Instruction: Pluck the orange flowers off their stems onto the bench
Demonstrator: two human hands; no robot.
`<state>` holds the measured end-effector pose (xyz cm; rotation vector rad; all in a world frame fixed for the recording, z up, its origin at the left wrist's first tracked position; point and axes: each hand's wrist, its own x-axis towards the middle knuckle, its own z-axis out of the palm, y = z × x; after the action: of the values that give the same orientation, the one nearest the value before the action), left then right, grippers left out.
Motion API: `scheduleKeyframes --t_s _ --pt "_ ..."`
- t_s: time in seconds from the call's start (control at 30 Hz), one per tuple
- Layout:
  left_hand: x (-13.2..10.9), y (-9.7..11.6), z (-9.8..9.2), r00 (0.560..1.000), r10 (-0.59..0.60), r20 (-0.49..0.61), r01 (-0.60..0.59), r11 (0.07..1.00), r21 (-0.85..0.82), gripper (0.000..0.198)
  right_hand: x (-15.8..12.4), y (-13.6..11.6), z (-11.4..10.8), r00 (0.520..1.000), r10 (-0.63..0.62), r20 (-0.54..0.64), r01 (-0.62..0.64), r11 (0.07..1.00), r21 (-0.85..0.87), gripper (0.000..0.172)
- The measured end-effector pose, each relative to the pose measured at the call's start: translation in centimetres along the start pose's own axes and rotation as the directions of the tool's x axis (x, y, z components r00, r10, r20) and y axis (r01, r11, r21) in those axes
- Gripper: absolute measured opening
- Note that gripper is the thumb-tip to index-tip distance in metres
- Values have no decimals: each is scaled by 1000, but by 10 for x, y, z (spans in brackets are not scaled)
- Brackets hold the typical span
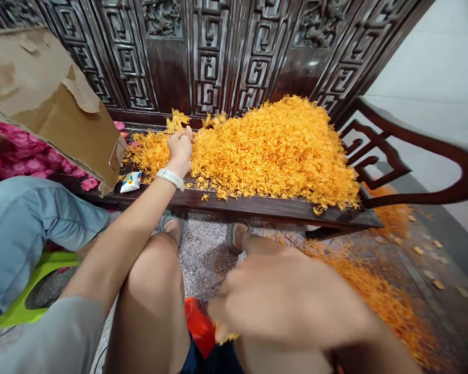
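My left hand point(180, 148), with a pale watch band on the wrist, is over the left part of a heap of loose orange flowers point(281, 150) on a dark wooden bench point(253, 204). Its fingers are curled closed; whether anything is inside is hidden. Just beyond it, some orange bits point(176, 119) show, and others beside them are blurred. Smeared by motion, my right hand point(281, 296) hangs above my lap with fingers curled. An orange flower piece point(226, 336) shows at its fingertips. A red plastic bag point(200, 327) lies between my thighs.
A cardboard box point(78, 130) stands on the bench's left, beside pink flowers point(27, 150) and a small white packet point(131, 182). Another person's jeans-clad leg point(42, 223) is at left, near a green stool point(15, 317). Orange scraps point(374, 291) cover the floor at right.
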<state>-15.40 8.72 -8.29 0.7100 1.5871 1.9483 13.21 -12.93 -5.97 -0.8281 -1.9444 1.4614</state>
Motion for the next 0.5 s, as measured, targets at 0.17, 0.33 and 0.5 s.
scheduleKeyframes --t_s 0.17,0.33,0.5 --pt "-14 -13 -6 997 -2 74 2 1000 3 40 95 -15 -49 998 33 -54 -28 995 91 51" --pt "-25 0 -2 975 132 177 -136 991 10 37 162 -1 -109 977 104 -186 -59 971 231 45" --pt "-49 13 5 941 129 314 -118 992 -54 35 157 28 -115 953 63 -296 -28 992 121 35"
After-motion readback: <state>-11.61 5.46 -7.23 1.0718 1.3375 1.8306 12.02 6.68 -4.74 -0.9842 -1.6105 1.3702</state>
